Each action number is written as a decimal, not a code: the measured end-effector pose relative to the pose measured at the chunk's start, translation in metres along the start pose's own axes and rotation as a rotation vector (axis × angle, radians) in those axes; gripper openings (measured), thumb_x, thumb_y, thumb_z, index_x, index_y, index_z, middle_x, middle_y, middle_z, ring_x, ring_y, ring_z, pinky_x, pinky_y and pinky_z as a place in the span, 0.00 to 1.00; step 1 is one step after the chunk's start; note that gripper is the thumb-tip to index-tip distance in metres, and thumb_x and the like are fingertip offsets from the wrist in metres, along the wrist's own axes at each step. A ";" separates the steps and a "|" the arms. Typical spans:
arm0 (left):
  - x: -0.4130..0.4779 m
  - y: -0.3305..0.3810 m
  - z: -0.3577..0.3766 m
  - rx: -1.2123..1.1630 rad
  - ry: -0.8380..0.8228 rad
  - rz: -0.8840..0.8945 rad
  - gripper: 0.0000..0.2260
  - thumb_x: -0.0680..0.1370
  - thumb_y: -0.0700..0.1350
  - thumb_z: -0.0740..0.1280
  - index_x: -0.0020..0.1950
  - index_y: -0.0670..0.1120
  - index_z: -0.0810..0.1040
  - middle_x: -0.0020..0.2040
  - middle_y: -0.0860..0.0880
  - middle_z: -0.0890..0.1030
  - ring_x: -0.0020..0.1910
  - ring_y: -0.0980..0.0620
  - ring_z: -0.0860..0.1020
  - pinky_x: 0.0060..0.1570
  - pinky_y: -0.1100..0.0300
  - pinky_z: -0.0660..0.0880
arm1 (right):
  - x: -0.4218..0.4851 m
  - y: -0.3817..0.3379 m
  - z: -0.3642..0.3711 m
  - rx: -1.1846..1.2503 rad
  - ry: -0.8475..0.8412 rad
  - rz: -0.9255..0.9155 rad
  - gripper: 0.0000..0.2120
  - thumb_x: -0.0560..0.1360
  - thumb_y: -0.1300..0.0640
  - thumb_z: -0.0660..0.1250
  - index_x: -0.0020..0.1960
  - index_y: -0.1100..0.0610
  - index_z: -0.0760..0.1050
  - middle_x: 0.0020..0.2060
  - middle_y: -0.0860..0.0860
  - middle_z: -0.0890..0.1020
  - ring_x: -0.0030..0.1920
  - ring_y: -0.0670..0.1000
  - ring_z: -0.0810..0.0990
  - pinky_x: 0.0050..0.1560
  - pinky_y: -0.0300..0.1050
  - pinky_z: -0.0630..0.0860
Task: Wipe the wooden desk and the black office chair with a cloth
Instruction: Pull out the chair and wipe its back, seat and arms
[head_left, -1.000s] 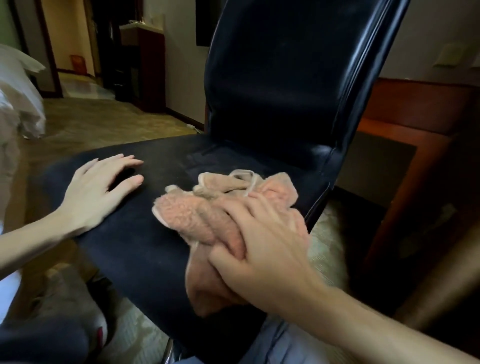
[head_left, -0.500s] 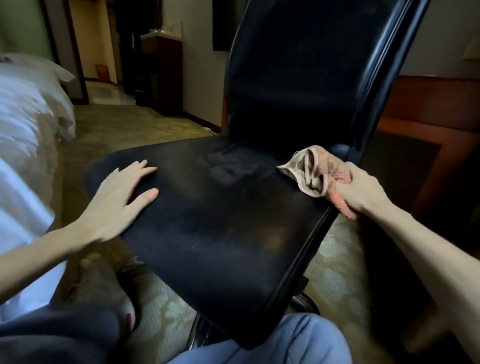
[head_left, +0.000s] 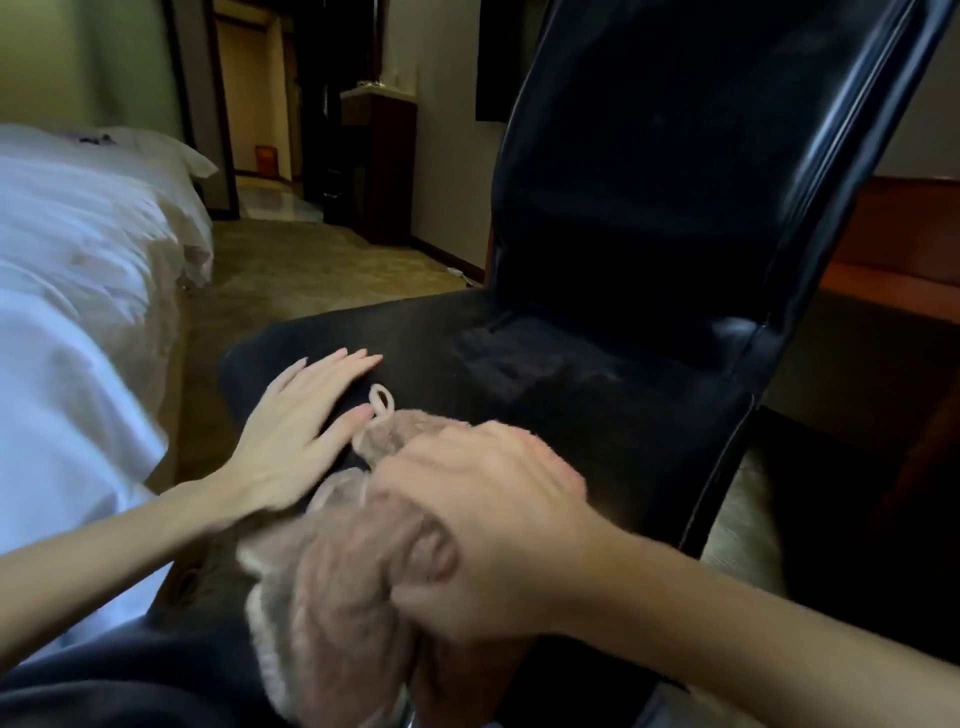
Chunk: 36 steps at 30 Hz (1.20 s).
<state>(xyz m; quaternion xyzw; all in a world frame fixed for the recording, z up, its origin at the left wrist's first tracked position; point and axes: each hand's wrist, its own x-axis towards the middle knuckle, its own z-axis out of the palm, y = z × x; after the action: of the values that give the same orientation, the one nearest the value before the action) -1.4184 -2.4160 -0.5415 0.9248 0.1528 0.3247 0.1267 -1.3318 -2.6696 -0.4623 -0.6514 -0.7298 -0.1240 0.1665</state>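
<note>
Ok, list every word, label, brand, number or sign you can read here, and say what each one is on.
None: no text can be read in this view.
Chair: no label or brand shows.
Cloth: a plain loop, no printed tag in view.
Orange thing in the far doorway: too small and blurred to tell whether it bears writing.

Bunched fuzzy pink cloth (head_left: 332, 587) on black office chair (head_left: 649, 270) seat's front, wooden desk (head_left: 893, 260) behind
</note>
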 end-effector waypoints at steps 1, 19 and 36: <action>0.000 -0.001 -0.003 -0.036 -0.016 0.009 0.29 0.81 0.63 0.50 0.80 0.56 0.64 0.79 0.55 0.66 0.81 0.58 0.58 0.81 0.55 0.49 | 0.007 0.009 -0.008 0.011 0.069 0.048 0.21 0.65 0.40 0.65 0.55 0.46 0.78 0.49 0.44 0.81 0.50 0.51 0.81 0.51 0.53 0.80; 0.110 -0.105 -0.021 0.015 -0.068 -0.645 0.32 0.76 0.73 0.50 0.72 0.61 0.75 0.73 0.48 0.77 0.70 0.38 0.74 0.65 0.46 0.68 | 0.076 0.310 0.002 -0.095 -0.217 0.893 0.53 0.58 0.14 0.60 0.79 0.34 0.57 0.76 0.50 0.69 0.75 0.59 0.68 0.76 0.61 0.61; 0.088 -0.083 -0.030 0.109 -0.115 -0.627 0.35 0.73 0.75 0.47 0.74 0.63 0.72 0.72 0.47 0.78 0.68 0.37 0.76 0.64 0.46 0.71 | 0.050 0.067 0.005 0.176 -0.085 0.058 0.22 0.65 0.46 0.72 0.58 0.41 0.76 0.53 0.40 0.77 0.57 0.46 0.73 0.64 0.55 0.70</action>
<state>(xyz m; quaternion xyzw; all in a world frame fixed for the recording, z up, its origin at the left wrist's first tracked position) -1.3887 -2.3037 -0.4975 0.8548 0.4401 0.2085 0.1793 -1.2700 -2.6147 -0.4488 -0.6598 -0.7250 -0.0266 0.1955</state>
